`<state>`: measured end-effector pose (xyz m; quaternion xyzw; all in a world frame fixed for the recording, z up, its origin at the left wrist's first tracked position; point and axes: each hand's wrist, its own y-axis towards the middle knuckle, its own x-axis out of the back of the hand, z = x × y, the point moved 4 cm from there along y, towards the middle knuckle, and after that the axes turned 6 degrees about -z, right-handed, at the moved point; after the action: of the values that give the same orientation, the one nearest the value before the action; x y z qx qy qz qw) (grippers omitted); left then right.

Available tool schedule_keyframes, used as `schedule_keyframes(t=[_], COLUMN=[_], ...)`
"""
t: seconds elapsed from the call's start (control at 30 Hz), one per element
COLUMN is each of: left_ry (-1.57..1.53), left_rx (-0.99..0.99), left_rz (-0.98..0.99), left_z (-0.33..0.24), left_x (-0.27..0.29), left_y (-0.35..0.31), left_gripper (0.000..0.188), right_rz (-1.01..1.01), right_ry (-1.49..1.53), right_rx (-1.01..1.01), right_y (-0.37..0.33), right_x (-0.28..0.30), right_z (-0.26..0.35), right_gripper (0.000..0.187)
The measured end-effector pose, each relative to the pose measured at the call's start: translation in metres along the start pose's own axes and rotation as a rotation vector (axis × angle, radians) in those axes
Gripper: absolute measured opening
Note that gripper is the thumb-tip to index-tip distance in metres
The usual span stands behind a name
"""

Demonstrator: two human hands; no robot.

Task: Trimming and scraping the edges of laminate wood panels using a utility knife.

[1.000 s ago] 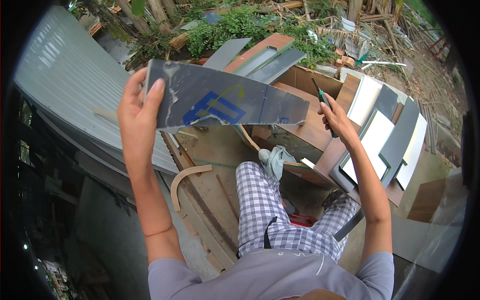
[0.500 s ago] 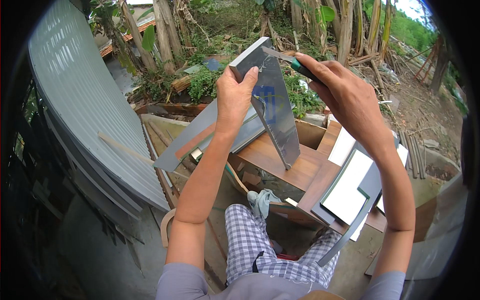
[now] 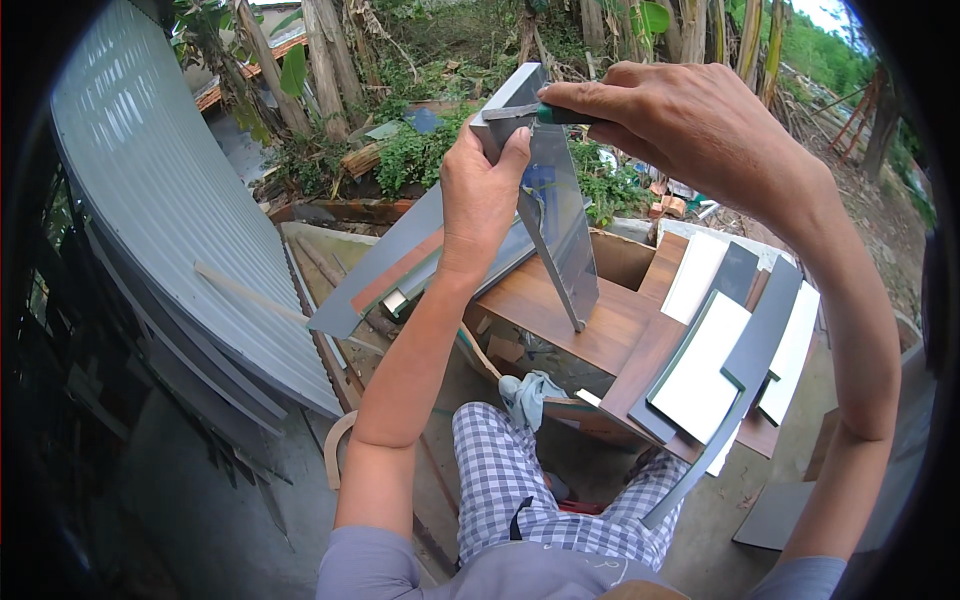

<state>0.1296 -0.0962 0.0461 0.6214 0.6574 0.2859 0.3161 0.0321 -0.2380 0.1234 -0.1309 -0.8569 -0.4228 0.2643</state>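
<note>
My left hand (image 3: 482,195) grips the upper edge of a dark grey panel (image 3: 562,240), thumb on its near face. The panel stands tilted upright, its bottom corner against a brown wood-grain board (image 3: 535,310). A strip along its top edge is pale, and a ragged line of film or coating runs down its side. In my right hand (image 3: 690,115), closed round its green and black handle, is a knife (image 3: 512,112). Its blade lies across the panel's top end, just above my left thumb.
Grey and white cut panels (image 3: 700,365) are stacked at the right on the brown boards. A pale blue rag (image 3: 528,398) hangs by my knee. Large corrugated sheets (image 3: 190,200) lean at the left. Long grey panels (image 3: 385,265) lie beyond my left forearm, before plants and trunks.
My right hand has moved left and up, and its wrist has turned over. The knife blade has shifted left from the panel's upper right corner across its top end.
</note>
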Motion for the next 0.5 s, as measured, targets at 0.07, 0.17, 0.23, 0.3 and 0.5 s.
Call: schedule_keyframes(t=[0.07, 0.17, 0.23, 0.3, 0.5], left_ry=[0.011, 0.036, 0.047, 0.040, 0.199], left_rx=[0.009, -0.002, -0.023, -0.003, -0.556], left_rz=[-0.008, -0.009, 0.000, -0.005, 0.273], left_z=[0.000, 0.002, -0.001, -0.004, 0.000], left_x=[0.007, 0.013, 0.013, 0.014, 0.021], left_y=[-0.001, -0.002, -0.005, -0.008, 0.006], left_gripper=[0.020, 0.021, 0.023, 0.035, 0.062], right_rz=[0.012, -0.020, 0.071, 0.219, 0.138], right_ry=[-0.044, -0.099, -0.264, -0.261, 0.410], right_rx=[0.001, -0.042, -0.133, -0.344, -0.645], right_y=[0.004, 0.009, -0.001, -0.020, -0.086], right_x=[-0.007, -0.018, -0.035, -0.047, -0.064], right_z=[-0.002, -0.025, -0.066, -0.090, -0.067], right_gripper=[0.031, 0.033, 0.032, 0.032, 0.038])
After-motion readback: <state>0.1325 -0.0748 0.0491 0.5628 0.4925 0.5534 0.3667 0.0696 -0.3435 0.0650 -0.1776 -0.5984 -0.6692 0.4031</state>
